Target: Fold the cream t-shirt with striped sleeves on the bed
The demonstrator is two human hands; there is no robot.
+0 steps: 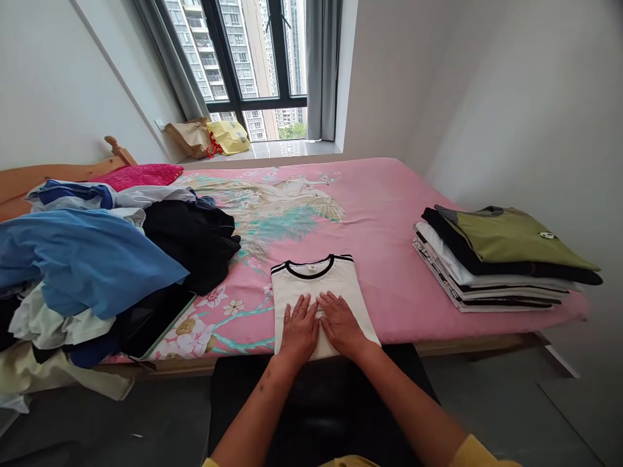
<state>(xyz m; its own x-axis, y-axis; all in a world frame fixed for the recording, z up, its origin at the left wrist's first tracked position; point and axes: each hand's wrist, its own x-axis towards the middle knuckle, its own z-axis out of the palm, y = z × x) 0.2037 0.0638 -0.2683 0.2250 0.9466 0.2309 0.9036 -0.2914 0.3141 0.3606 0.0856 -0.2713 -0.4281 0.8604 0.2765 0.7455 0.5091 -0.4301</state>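
Observation:
A white T-shirt [292, 285] with a black collar and black shoulder stripes lies folded into a rectangle at the bed's front edge, collar pointing away from me. My left hand [300, 327] rests flat on its middle, fingers stretched out. Beside it my right hand [339, 324] is also laid flat on the shirt, its fingertips close to the left hand's. Neither hand grips anything. A small print on the chest is partly covered by my fingers.
Left on the bed is a heap of loose clothes [87, 253], with a dark flat tablet-like object [158, 324] by it. On the right stands a stack of folded clothes [511, 253], an olive shirt on top. Bags [228, 136] sit on the windowsill behind the pink bed [379, 227].

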